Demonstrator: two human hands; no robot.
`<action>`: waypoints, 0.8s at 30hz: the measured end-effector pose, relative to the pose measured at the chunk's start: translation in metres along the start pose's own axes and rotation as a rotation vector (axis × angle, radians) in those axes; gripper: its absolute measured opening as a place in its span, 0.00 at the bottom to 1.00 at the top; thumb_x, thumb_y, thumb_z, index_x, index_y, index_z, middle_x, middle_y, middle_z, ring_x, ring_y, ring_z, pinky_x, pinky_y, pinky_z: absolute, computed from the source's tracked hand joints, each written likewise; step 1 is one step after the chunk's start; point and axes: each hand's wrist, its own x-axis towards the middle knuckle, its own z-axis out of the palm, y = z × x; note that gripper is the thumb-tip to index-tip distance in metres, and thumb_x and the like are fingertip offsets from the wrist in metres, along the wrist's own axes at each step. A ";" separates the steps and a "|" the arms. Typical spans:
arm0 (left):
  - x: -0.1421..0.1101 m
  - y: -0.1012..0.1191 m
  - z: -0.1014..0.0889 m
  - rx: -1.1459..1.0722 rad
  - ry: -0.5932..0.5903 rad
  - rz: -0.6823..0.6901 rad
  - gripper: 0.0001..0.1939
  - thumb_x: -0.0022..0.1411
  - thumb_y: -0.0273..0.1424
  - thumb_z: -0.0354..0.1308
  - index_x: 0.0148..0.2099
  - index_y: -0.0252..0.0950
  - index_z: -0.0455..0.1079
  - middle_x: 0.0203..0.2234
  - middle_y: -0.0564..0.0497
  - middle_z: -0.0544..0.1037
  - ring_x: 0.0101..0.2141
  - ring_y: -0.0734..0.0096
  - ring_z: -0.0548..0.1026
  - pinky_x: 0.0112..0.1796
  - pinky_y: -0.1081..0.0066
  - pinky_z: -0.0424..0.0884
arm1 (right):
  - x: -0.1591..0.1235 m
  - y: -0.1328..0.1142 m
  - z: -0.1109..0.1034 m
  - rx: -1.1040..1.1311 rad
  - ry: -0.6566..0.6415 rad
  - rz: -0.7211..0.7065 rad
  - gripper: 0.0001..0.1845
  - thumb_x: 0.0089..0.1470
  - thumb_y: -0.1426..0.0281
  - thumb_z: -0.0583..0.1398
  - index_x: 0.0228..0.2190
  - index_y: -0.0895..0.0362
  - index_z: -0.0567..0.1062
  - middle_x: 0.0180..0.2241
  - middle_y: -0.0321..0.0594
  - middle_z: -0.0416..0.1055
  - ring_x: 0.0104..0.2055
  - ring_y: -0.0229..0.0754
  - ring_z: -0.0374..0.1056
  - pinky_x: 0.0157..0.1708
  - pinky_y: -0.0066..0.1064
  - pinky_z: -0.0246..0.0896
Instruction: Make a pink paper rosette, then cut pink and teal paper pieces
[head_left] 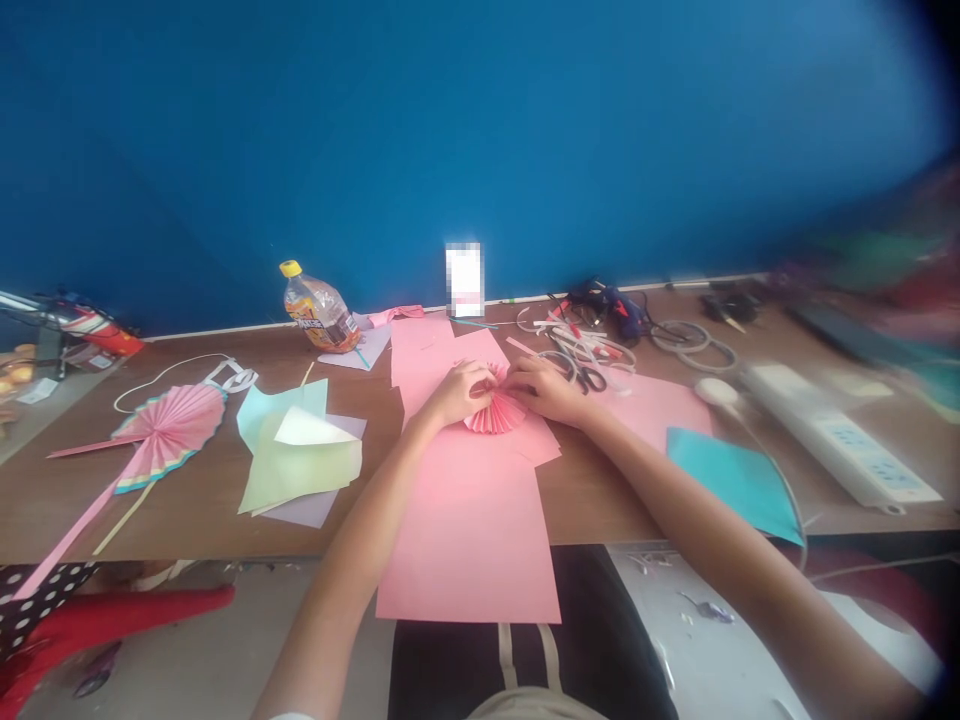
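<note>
Fingers over pink sheets, bottle leftward

On the table, the folded paper sits between the left hand and right hand, over a run of sheets that overhangs the near edge. Left of these lies a paper stack, then a paper fan; the bottle stands behind the stack. Far right of the hands lies a power strip, with a single sheet to its left.

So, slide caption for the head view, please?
Left hand and right hand hold pleated pink paper over pink sheets.
</note>
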 end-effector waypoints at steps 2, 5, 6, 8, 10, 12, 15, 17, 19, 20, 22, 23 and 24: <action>0.000 0.000 0.001 0.003 0.006 0.004 0.08 0.57 0.24 0.58 0.40 0.38 0.72 0.45 0.49 0.76 0.49 0.64 0.71 0.54 0.61 0.65 | 0.001 0.001 0.003 0.007 -0.002 0.002 0.11 0.61 0.69 0.56 0.38 0.54 0.79 0.38 0.45 0.71 0.41 0.46 0.66 0.42 0.39 0.60; 0.000 0.001 0.000 0.021 -0.002 0.012 0.08 0.57 0.24 0.57 0.40 0.38 0.72 0.45 0.48 0.76 0.49 0.63 0.71 0.53 0.61 0.66 | 0.002 0.003 0.006 -0.001 -0.006 0.006 0.11 0.61 0.69 0.56 0.38 0.54 0.79 0.38 0.45 0.71 0.41 0.46 0.66 0.42 0.39 0.59; 0.000 0.001 -0.001 0.034 -0.007 0.016 0.08 0.57 0.24 0.57 0.39 0.37 0.72 0.44 0.47 0.76 0.49 0.63 0.71 0.53 0.60 0.66 | 0.002 0.003 0.006 -0.006 -0.010 0.007 0.11 0.61 0.69 0.56 0.38 0.54 0.79 0.38 0.45 0.71 0.41 0.46 0.65 0.42 0.38 0.59; 0.001 0.003 -0.001 0.064 -0.018 0.027 0.07 0.57 0.24 0.56 0.39 0.37 0.72 0.44 0.47 0.76 0.49 0.62 0.71 0.52 0.60 0.66 | 0.002 0.003 0.007 -0.015 -0.017 0.009 0.10 0.61 0.70 0.56 0.37 0.55 0.79 0.38 0.44 0.71 0.41 0.46 0.65 0.43 0.38 0.59; 0.002 0.004 -0.002 0.090 -0.028 0.041 0.07 0.57 0.24 0.56 0.38 0.37 0.71 0.45 0.47 0.75 0.49 0.61 0.71 0.53 0.59 0.65 | 0.002 0.003 0.007 -0.030 -0.023 0.013 0.10 0.61 0.70 0.56 0.36 0.55 0.78 0.37 0.44 0.71 0.41 0.45 0.64 0.42 0.38 0.58; 0.002 0.005 -0.002 0.107 -0.036 0.051 0.07 0.56 0.23 0.56 0.38 0.37 0.71 0.46 0.47 0.75 0.50 0.61 0.71 0.53 0.59 0.65 | 0.001 0.003 0.008 -0.053 -0.023 0.018 0.10 0.62 0.71 0.55 0.35 0.56 0.77 0.37 0.44 0.71 0.40 0.45 0.64 0.41 0.38 0.58; 0.001 0.007 -0.001 0.118 -0.037 0.046 0.07 0.56 0.22 0.55 0.37 0.36 0.70 0.45 0.47 0.75 0.49 0.60 0.71 0.52 0.60 0.66 | 0.001 0.003 0.009 -0.086 -0.021 0.017 0.10 0.62 0.72 0.54 0.33 0.56 0.76 0.36 0.44 0.71 0.39 0.45 0.63 0.41 0.38 0.57; 0.001 0.008 -0.002 0.127 -0.030 0.044 0.07 0.56 0.21 0.54 0.36 0.36 0.70 0.43 0.46 0.75 0.48 0.61 0.71 0.51 0.60 0.66 | 0.001 0.003 0.009 -0.107 -0.018 0.015 0.10 0.62 0.72 0.54 0.33 0.56 0.76 0.36 0.44 0.71 0.39 0.45 0.63 0.41 0.37 0.57; 0.004 0.009 -0.004 0.153 -0.039 0.047 0.06 0.59 0.23 0.53 0.36 0.36 0.70 0.42 0.46 0.75 0.47 0.61 0.72 0.50 0.61 0.67 | 0.000 0.003 0.007 -0.128 -0.020 0.008 0.10 0.62 0.72 0.54 0.33 0.56 0.76 0.36 0.44 0.71 0.39 0.45 0.63 0.41 0.37 0.57; 0.006 0.009 -0.005 0.171 -0.058 0.045 0.06 0.60 0.24 0.53 0.35 0.37 0.70 0.41 0.46 0.75 0.46 0.62 0.72 0.49 0.61 0.67 | 0.000 0.003 0.007 -0.138 -0.022 0.003 0.10 0.62 0.72 0.54 0.34 0.56 0.76 0.36 0.44 0.71 0.40 0.45 0.63 0.41 0.37 0.57; 0.013 0.011 -0.010 0.210 -0.123 0.030 0.07 0.63 0.27 0.51 0.35 0.37 0.70 0.38 0.46 0.74 0.42 0.63 0.72 0.45 0.64 0.69 | 0.000 0.002 0.004 -0.157 -0.030 -0.007 0.10 0.62 0.72 0.55 0.33 0.55 0.76 0.35 0.43 0.70 0.40 0.46 0.64 0.41 0.37 0.56; 0.018 0.013 -0.013 0.226 -0.165 0.020 0.08 0.64 0.28 0.50 0.34 0.37 0.70 0.36 0.47 0.74 0.40 0.63 0.73 0.42 0.66 0.69 | 0.000 0.001 0.003 -0.167 -0.034 -0.008 0.10 0.62 0.72 0.55 0.33 0.55 0.76 0.34 0.43 0.70 0.40 0.46 0.64 0.41 0.37 0.56; 0.024 0.015 -0.016 0.241 -0.204 0.014 0.09 0.64 0.28 0.50 0.34 0.37 0.71 0.35 0.47 0.74 0.38 0.64 0.73 0.40 0.67 0.69 | 0.000 0.000 0.002 -0.176 -0.036 -0.008 0.10 0.62 0.72 0.55 0.33 0.55 0.76 0.34 0.43 0.70 0.39 0.46 0.64 0.41 0.37 0.55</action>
